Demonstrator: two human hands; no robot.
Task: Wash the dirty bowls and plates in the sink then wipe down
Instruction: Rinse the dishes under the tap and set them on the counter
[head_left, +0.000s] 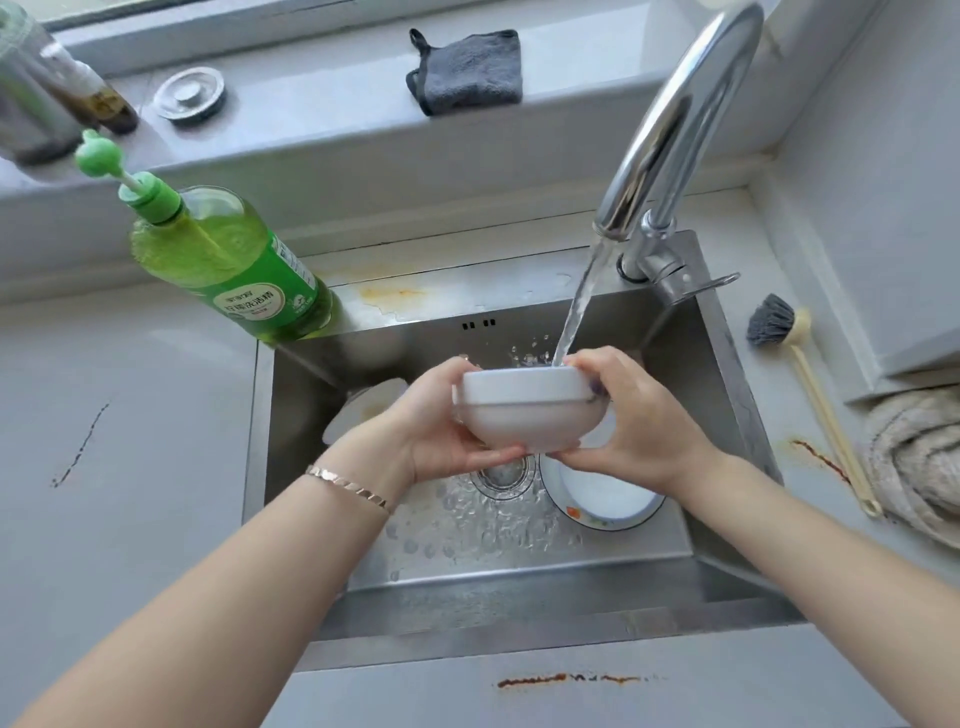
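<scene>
A white bowl (530, 410) is held upright over the steel sink (519, 587), under running water from the chrome faucet (670, 135). My left hand (441, 426) grips its left side and bottom. My right hand (639, 421) grips its right side and rim. The stream enters the bowl near its right rim. Below my right hand a white plate with a patterned rim (608, 501) lies on the sink floor. Another white dish (363, 405) leans at the sink's left wall, partly hidden by my left hand.
A green dish-soap pump bottle (228, 260) stands at the sink's back left corner. A dish brush (800, 374) and a crumpled cloth (919, 462) lie on the right counter. A grey cloth (467, 70), a sink strainer (189, 96) and bottles (36, 88) sit on the sill. Rust-coloured stains mark the counter.
</scene>
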